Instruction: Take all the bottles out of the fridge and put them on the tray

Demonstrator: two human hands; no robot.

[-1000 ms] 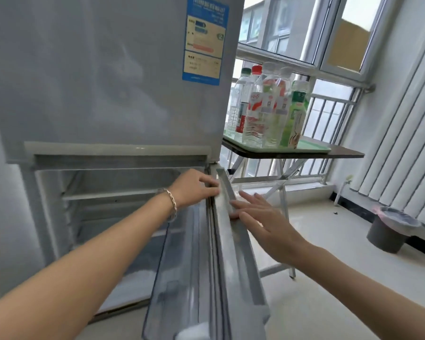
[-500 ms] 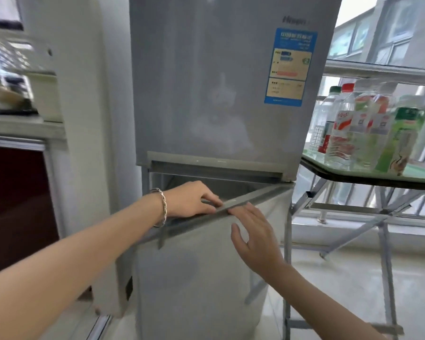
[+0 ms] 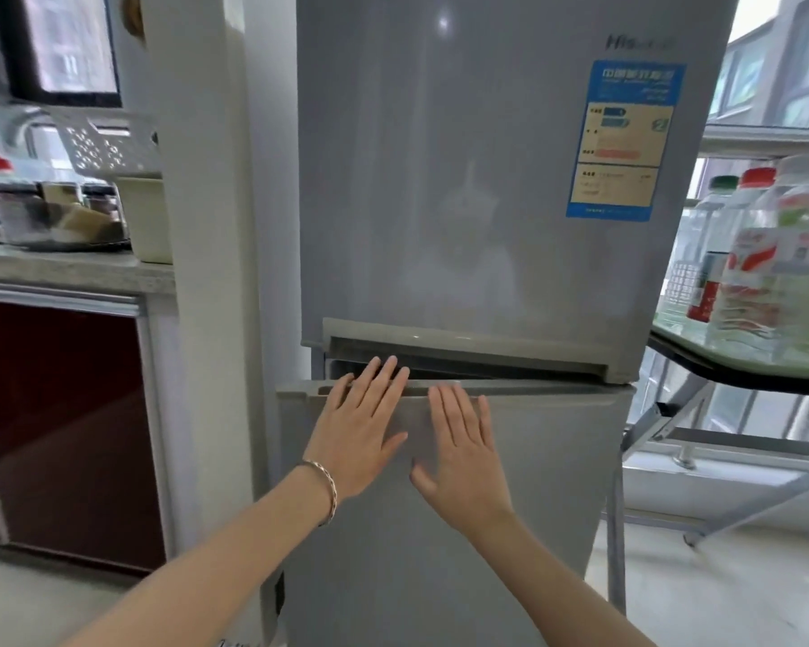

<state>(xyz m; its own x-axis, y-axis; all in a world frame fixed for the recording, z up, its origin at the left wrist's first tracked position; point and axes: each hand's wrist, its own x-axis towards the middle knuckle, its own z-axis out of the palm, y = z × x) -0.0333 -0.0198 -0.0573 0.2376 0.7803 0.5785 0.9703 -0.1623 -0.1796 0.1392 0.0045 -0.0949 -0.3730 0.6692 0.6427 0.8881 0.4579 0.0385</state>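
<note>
From the head view, the person stands square to the grey fridge point(image 3: 440, 203), both palms laid flat on its lower door point(image 3: 533, 497). The left hand point(image 3: 360, 431), a bracelet point(image 3: 326, 488) at its wrist, presses near the door's top edge. Its fingers point(image 3: 384, 380) are straight and spread, and their tips reach the dark slot under the upper door point(image 3: 440, 133). The right hand point(image 3: 463, 455) lies just beside it, fingers point(image 3: 456, 408) equally straight against the panel. Neither hand has hold of anything. The lower door is nearly shut, though its left corner stands a little proud of the cabinet, so I judge a last push is needed to seat it. To the right, the bottles point(image 3: 757, 254) stand upright and close together on the pale green tray point(image 3: 701, 345), which sits on the folding desk point(image 3: 720, 373) just beside the fridge. I can make out a green cap and a red cap, with more bottles blurring off at the frame's edge, so I cannot count them. The inside of the fridge is hidden, so I cannot say for certain that it is emptied. Even so, with empty hands closing the door and the bottles gathered on the tray, the unloading looks finished. Only the door remains.
</note>
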